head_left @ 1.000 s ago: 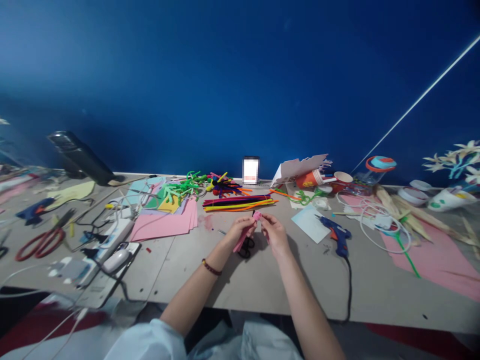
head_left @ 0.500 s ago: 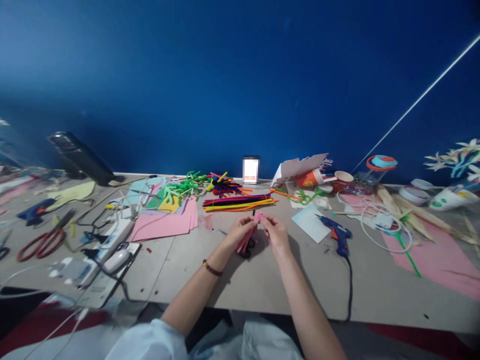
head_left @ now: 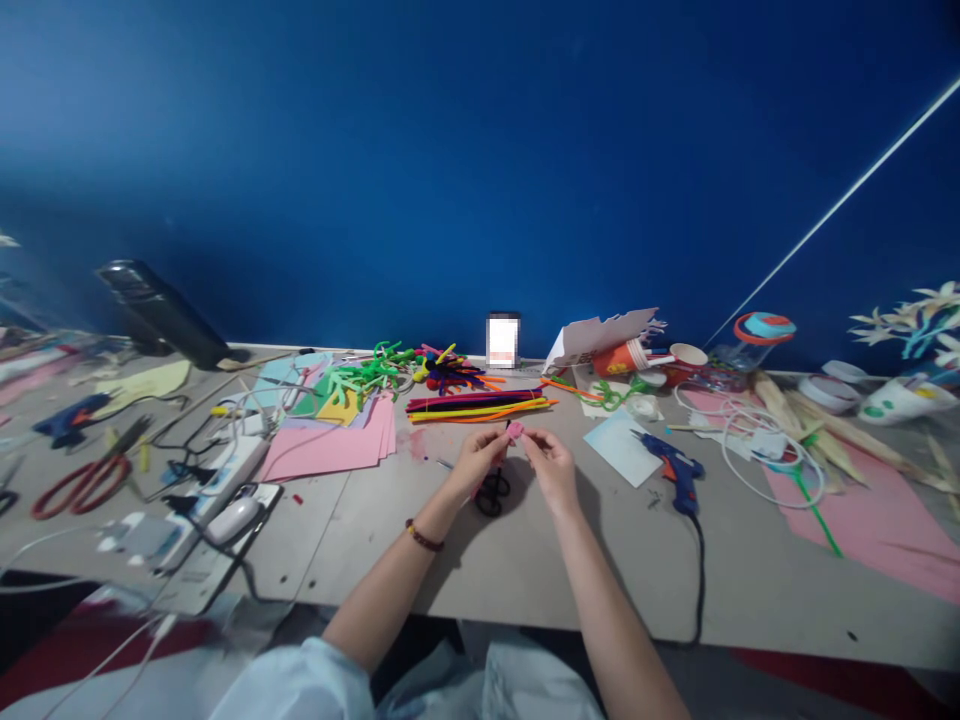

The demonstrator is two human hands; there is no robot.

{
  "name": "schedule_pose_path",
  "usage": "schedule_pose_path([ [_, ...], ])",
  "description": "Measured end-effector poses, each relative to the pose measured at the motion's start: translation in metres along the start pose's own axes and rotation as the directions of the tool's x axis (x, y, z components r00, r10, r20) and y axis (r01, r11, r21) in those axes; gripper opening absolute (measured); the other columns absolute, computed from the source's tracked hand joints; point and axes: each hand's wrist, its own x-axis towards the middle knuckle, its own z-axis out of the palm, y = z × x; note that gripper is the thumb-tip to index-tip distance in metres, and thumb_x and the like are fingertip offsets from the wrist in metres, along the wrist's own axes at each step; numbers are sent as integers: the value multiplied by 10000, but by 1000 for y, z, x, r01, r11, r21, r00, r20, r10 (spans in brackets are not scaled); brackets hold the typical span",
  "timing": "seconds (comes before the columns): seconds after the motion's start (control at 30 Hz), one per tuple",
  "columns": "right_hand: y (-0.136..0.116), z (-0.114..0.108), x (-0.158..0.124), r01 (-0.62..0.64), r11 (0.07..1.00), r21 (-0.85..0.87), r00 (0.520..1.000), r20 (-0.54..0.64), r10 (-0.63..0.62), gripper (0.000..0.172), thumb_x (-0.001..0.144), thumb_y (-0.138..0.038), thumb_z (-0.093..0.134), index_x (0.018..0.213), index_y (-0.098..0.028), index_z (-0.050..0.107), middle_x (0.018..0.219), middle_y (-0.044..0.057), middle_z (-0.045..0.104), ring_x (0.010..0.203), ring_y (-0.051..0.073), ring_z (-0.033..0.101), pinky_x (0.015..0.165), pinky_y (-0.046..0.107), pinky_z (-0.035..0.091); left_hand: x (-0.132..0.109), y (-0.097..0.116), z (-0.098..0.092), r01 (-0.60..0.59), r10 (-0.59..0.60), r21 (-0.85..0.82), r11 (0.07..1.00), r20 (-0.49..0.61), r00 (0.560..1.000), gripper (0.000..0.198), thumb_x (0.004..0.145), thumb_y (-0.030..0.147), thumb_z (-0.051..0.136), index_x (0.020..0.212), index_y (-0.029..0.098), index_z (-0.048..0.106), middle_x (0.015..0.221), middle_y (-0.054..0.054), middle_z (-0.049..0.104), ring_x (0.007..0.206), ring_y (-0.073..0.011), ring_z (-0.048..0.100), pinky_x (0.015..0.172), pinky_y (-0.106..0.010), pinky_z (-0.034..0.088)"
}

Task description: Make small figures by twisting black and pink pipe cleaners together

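Observation:
Between my two hands is a small pink piece (head_left: 515,430), rounded like a tiny coil or flower; its material is too small to make out. My left hand (head_left: 482,458) pinches it from the left with closed fingers. From the other side, the fingertips of my right hand (head_left: 551,465) are pressed together on its edge. Black-handled scissors (head_left: 493,492) lie on the table just under my hands, their blades mostly covered by my left hand. Beyond my hands, a bundle of colored pipe cleaners (head_left: 480,406) lies flat.
A blue glue gun (head_left: 679,470) rests on the right by a pale blue sheet (head_left: 622,445). Pink paper (head_left: 322,450), a power strip (head_left: 214,490) and red-handled scissors (head_left: 86,483) are to the left. A phone (head_left: 502,340) stands against the blue wall.
The pink piece has turned between my fingers and looks rounder. Pink strips that hung below my left hand are now mostly out of sight, exposing more of the black scissor handles.

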Motion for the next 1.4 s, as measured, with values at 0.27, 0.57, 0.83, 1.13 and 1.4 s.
schedule_pose_path([
  [0.27, -1, 3, -1, -173, 969, 178, 985, 54, 166, 322, 592, -442, 750, 739, -181, 633, 601, -35, 569, 453, 64, 388, 420, 208, 278, 0, 6, -4, 207, -161, -245, 947, 194, 968, 276, 657, 381, 694, 669, 123, 598, 465, 55, 415, 402, -53, 356, 473, -214, 390],
  [0.57, -8, 4, -3, -165, 970, 177, 985, 80, 153, 317, 614, -458, 731, 721, -176, 633, 619, -19, 605, 436, 56, 349, 408, 213, 244, 0, 1, -3, 197, -156, -232, 953, 183, 971, 276, 688, 403, 664, 703, 134, 605, 492, 51, 424, 422, -63, 364, 474, -217, 380],
  [0.83, -8, 6, -2, -167, 972, 165, 983, -49, 177, 355, 551, -483, 742, 673, -174, 616, 512, -49, 519, 422, 63, 349, 397, 215, 249, -8, -2, 5, -278, 372, 657, 701, -4, 928, 250, 835, 385, 525, 858, 176, 660, 733, -31, 610, 640, -126, 505, 619, -236, 389],
  [1.13, -1, 4, -2, -129, 982, 136, 991, 39, 125, 319, 614, -439, 707, 788, -178, 645, 599, -28, 563, 458, 76, 409, 438, 220, 321, -8, -1, 3, -273, 346, 528, 804, -41, 938, 210, 846, 343, 511, 893, 211, 667, 849, -55, 652, 778, -182, 553, 734, -268, 399],
  [1.4, -3, 3, 0, -69, 997, 22, 997, -34, 70, 370, 613, -479, 713, 812, -172, 656, 645, 7, 612, 559, 121, 497, 486, 236, 360, 0, -1, 2, -2, 1, 23, 1000, 15, 1000, 346, 729, 497, 616, 682, 156, 587, 472, 60, 399, 437, -74, 350, 459, -206, 308],
])
